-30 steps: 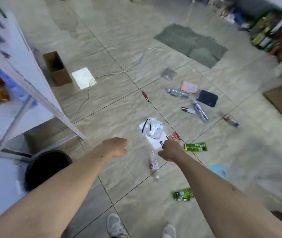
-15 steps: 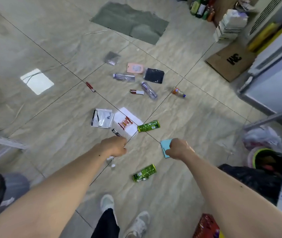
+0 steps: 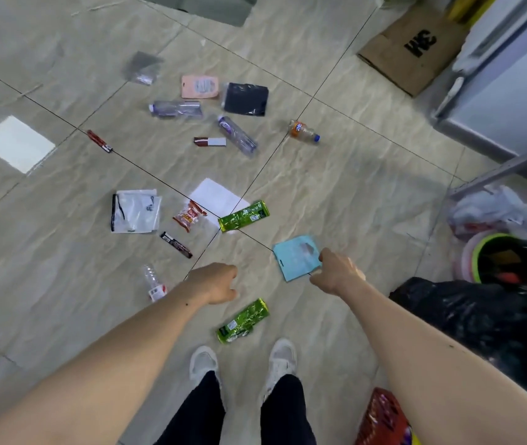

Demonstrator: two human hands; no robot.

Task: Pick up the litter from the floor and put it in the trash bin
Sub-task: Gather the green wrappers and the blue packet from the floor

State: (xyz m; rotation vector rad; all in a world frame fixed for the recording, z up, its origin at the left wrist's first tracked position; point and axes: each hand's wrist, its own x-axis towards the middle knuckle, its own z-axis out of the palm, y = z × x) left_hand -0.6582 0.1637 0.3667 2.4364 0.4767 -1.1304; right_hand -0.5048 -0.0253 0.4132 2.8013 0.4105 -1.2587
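Both arms outstretched, left hand and right hand loosely curled

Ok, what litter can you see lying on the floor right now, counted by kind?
Plastic bottles: 4
Green wrappers: 2
Flat pouches: 5
Small red or dark wrappers: 4
White paper sheet: 1
Total: 16
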